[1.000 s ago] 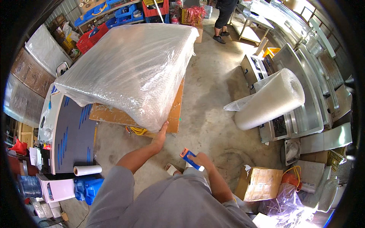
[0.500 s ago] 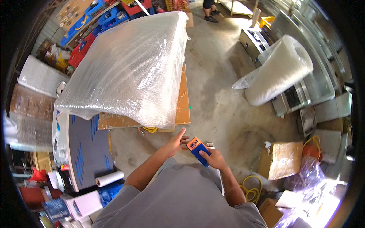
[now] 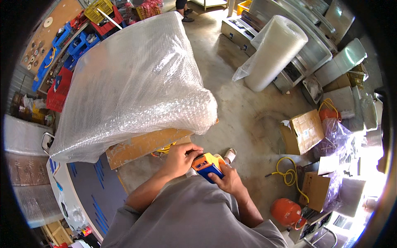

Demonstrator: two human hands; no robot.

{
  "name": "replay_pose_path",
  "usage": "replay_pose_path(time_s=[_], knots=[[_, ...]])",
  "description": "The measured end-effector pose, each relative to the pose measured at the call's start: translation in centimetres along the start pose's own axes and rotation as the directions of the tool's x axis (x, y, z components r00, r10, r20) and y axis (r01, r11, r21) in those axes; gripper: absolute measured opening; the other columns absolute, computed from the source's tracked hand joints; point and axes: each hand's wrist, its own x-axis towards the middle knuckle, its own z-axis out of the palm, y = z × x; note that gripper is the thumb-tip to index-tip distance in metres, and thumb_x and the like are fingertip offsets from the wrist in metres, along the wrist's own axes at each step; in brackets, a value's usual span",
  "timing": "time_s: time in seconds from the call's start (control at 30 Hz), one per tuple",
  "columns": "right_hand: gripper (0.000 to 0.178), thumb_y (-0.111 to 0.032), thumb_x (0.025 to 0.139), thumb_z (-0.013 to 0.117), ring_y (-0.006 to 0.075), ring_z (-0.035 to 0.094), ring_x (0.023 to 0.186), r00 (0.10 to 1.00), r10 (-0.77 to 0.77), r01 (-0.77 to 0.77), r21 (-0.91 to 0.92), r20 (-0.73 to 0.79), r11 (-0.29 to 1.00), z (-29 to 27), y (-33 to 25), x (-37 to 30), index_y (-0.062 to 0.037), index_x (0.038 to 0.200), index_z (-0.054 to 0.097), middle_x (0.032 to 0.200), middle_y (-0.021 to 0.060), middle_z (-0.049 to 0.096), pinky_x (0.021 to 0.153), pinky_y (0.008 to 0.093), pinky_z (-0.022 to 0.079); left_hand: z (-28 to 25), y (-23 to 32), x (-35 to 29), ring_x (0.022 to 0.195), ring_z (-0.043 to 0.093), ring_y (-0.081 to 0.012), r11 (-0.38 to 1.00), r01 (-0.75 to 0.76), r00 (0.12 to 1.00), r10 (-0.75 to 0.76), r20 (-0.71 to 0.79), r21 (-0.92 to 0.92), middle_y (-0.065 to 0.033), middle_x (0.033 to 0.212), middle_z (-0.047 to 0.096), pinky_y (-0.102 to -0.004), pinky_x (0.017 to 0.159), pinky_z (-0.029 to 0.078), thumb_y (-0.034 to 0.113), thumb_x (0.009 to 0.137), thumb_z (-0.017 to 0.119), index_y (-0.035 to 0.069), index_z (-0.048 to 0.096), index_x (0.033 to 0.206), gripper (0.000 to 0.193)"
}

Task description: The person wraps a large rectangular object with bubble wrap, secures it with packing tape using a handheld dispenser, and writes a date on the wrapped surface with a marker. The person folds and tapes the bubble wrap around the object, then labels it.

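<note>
My right hand (image 3: 230, 180) is closed around an orange-and-blue boxy hand-held device (image 3: 209, 168), its thumb on the blue side. The device has dark openings in its orange face; its exact kind is not clear. My left hand (image 3: 183, 159) is at the device's far left end, fingers curled and thumb and forefinger pinched together; whatever lies between them is hidden. Ahead of my hands a large bulky load wrapped in bubble wrap (image 3: 136, 82) rests on a worn brown board (image 3: 138, 147).
A roll of bubble wrap (image 3: 276, 53) stands upright at the far right. To the right are a cardboard box (image 3: 306, 131), a yellow hose (image 3: 290, 177) and an orange gas cylinder (image 3: 286, 211). A dark panel with blue strips (image 3: 93, 188) lies left. Another person's legs (image 3: 182, 9) show at the back.
My left hand has gone from spread fingers beside the device to a pinch at its end. The device has turned, showing more of its orange side. The view has swung rightward.
</note>
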Motion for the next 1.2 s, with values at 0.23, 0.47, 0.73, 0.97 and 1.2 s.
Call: replay_pose_path(time_s=[0.23, 0.47, 0.73, 0.97, 1.2], knots=[[0.041, -0.033, 0.092, 0.074, 0.0403, 0.07, 0.086, 0.936, -0.032, 0.103, 0.184, -0.352, 0.978, 6.1, -5.2, 1.6, 0.0032, 0.109, 0.067, 0.097, 0.0266, 0.068, 0.079, 0.0437, 0.054, -8.6, 7.9, 0.9, 0.102, 0.068, -0.0213, 0.292, -0.662, 0.522, 0.84, 0.146, 0.69, -0.0017, 0.1, 0.073, -0.0342, 0.074, 0.057, 0.01, 0.088, 0.071, 0.011, 0.074, 0.111, 0.023], [0.047, -0.041, 0.095, 0.068, 0.037, 0.072, 0.069, 0.878, 0.137, 0.042, 0.357, -0.46, 0.933, 7.2, -9.5, 7.4, 0.0059, 0.101, 0.068, 0.074, 0.0241, 0.068, 0.066, 0.0418, 0.054, -11.1, 7.9, 6.7, 0.124, 0.062, -0.0322, 0.187, -0.622, 0.491, 0.85, 0.193, 0.76, -0.011, 0.122, 0.07, -0.0442, 0.097, 0.056, 0.013, 0.081, 0.081, 0.005, 0.053, 0.144, 0.069], [0.059, -0.051, 0.099, 0.061, 0.0155, 0.061, 0.06, 0.857, 0.253, -0.108, 0.322, -0.449, 0.94, 9.1, -6.9, 8.6, 0.0075, 0.088, 0.066, 0.064, 0.0131, 0.064, 0.058, 0.0365, 0.049, -10.8, 11.1, 6.6, 0.121, 0.061, -0.0382, 0.578, -0.424, 0.778, 0.626, -0.046, 0.698, -0.0205, 0.139, 0.058, -0.0458, 0.097, 0.053, 0.029, 0.088, 0.076, 0.004, 0.043, 0.151, 0.077], [0.06, -0.052, 0.097, 0.06, 0.0433, 0.072, 0.076, 0.832, 0.402, -0.25, 0.389, -0.382, 0.887, 13.2, -0.1, 9.8, 0.0078, 0.094, 0.067, 0.073, 0.0274, 0.068, 0.069, 0.0484, 0.054, -9.0, 7.5, 6.2, 0.106, 0.066, -0.0272, 0.172, -0.616, 0.33, 0.943, 0.053, 0.769, -0.0082, 0.116, 0.067, -0.0393, 0.088, 0.055, 0.006, 0.084, 0.075, 0.006, 0.07, 0.117, 0.034], [0.06, -0.053, 0.097, 0.059, 0.048, 0.07, 0.084, 0.84, 0.388, -0.251, 0.362, -0.379, 0.898, 16.4, 4.2, 10.2, 0.0075, 0.096, 0.065, 0.08, 0.0306, 0.068, 0.076, 0.0513, 0.053, -4.6, -4.4, 5.7, 0.134, 0.054, -0.0288, 0.08, -0.869, 0.415, 0.658, 0.629, 0.489, -0.0122, 0.137, 0.062, -0.0444, 0.116, 0.039, 0.017, 0.094, 0.055, 0.003, 0.065, 0.127, 0.037]])
